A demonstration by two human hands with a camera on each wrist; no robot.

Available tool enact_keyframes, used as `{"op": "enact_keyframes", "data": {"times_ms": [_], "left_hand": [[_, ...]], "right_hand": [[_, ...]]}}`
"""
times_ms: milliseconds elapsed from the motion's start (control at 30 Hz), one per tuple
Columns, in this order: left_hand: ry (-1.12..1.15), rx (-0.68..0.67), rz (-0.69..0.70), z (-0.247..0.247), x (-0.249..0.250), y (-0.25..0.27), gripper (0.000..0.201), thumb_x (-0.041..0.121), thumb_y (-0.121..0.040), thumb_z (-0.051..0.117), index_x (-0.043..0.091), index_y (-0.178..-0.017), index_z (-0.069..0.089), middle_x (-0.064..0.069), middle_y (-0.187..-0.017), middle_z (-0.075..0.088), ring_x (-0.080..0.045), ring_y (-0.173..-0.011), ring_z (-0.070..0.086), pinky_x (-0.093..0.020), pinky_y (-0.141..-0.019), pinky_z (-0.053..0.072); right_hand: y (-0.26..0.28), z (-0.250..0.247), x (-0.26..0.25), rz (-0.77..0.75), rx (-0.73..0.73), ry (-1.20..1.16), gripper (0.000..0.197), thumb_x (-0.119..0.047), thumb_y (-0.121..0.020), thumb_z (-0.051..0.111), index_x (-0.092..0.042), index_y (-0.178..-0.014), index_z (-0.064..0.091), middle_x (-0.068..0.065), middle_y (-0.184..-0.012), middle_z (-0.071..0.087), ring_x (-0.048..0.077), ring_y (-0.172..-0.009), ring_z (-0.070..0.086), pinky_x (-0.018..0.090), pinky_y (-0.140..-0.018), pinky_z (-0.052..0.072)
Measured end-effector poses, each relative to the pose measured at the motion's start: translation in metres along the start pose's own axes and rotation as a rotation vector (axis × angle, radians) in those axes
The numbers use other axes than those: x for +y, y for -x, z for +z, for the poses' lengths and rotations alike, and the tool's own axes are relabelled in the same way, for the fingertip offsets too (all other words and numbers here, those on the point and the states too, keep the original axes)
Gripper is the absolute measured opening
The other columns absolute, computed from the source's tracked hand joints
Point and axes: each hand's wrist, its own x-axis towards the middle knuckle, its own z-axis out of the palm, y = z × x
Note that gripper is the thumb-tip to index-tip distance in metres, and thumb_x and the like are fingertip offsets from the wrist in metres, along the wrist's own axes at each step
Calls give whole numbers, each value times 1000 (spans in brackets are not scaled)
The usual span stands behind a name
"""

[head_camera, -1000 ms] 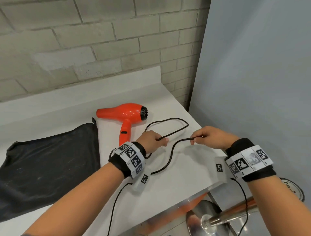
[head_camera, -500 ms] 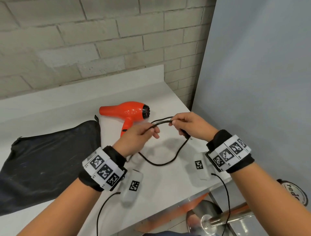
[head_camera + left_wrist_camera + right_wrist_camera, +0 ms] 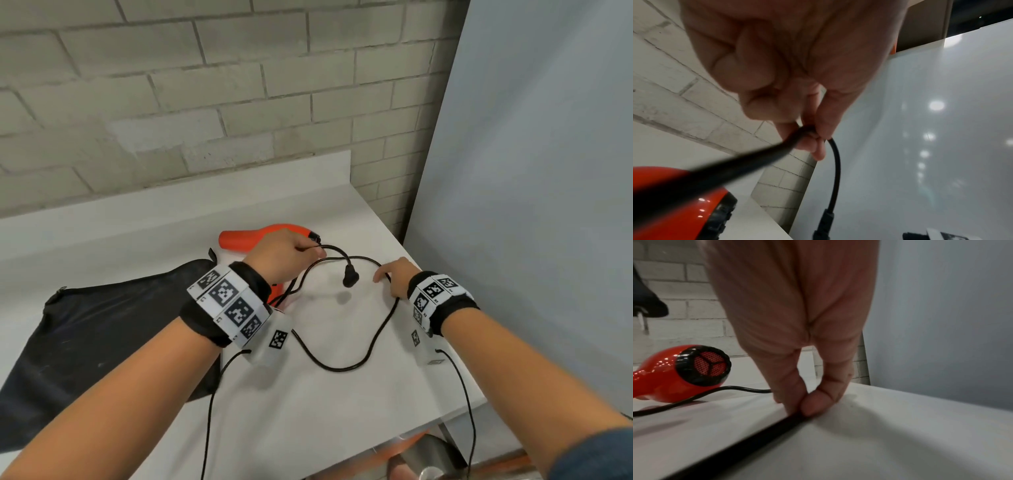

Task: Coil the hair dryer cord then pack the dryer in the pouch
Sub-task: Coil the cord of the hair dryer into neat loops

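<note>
A pale brick wall and a grey panel close in the corner where the white worktop stands. The likeliest trouble is the gathered loop springing apart: the left hand holds the black cord only by a thumb-and-fingertip pinch, raised above the worktop, with the plug dangling free below that grip, so a tug from the other side could slip the strands out. The right hand pinches the cord low against the worktop near its right edge; if it drags rather than lifts, the slack loop lying between the two hands may twist or slide off the edge. The cord's far end runs under the left wrist toward the orange hair dryer, which lies just behind the left hand, so a hard pull might also shift it. The black pouch lies flat to the left, apart from both hands.
</note>
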Motion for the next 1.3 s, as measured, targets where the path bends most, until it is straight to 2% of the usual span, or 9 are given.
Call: {"op": "enact_keyframes", "data": {"times_ms": [100,333,467,600,733,833,1000,1133,1300], "left_hand": [[203,8,-22,1,9,-10,22,19,-92,46,14,-94,68,3,-72,60,1,-44,51,-8,-41,37],[488,171,122,24,19,-16,16,18,-91,50,21,-89,66,5,-84,64,-2,-63,57,-18,-54,48],[180,79,226,53,-4,-5,20,19,-88,56,14,-102,69,8,-89,68,4,-73,56,-5,-70,37],[-207,-184,160,71,-24,6,23,18,-90,52,12,-105,68,-3,-114,67,-17,-106,59,-17,-91,36],[-382,-428,46,81,-35,17,32,20,-91,48,16,-120,59,-6,-133,54,-19,-119,50,-22,-101,33],[-361,-349,-47,67,-50,20,35,27,-90,50,26,-125,52,-8,-146,33,-24,-132,36,-32,-110,26],[-359,-226,-252,32,-84,16,45,29,-90,49,27,-134,39,-15,-138,34,-30,-117,48,-32,-98,38],[-440,-439,-280,28,-90,12,61,34,-87,53,31,-140,24,-15,-132,47,-31,-113,51,-34,-94,40],[-247,-401,-273,27,-91,8,35,33,-83,58,30,-116,48,-2,-109,54,-19,-88,53,-25,-77,41]], "right_hand": [[3,-1,2,75,-39,39,48,5,-84,48,-15,-128,49,15,-140,37,28,-127,43,29,-102,40],[28,-4,17,216,-152,192,35,-11,-92,48,1,-125,50,12,-134,53,25,-123,50,29,-99,41],[31,-1,28,201,-219,299,27,-12,-85,60,1,-109,59,17,-129,56,29,-111,57,33,-97,45],[34,2,33,258,-231,235,29,-23,-89,57,-11,-65,44,13,-132,55,19,-76,48,27,-89,44],[38,10,32,252,-109,219,42,-26,-90,53,-3,-124,49,12,-131,51,26,-115,52,30,-100,43],[40,17,18,156,112,76,35,-18,-89,49,-9,-123,48,14,-127,40,33,-115,45,39,-96,46],[51,29,-33,-277,24,-66,35,-29,-82,62,-18,-114,56,7,-119,50,27,-112,48,37,-96,42],[51,38,-61,-248,-137,312,39,-36,-79,65,-17,-111,56,4,-116,54,26,-109,51,41,-98,39],[43,40,-69,-175,-152,353,30,-14,-92,47,0,-117,54,16,-124,57,30,-114,54,35,-95,44]]}}
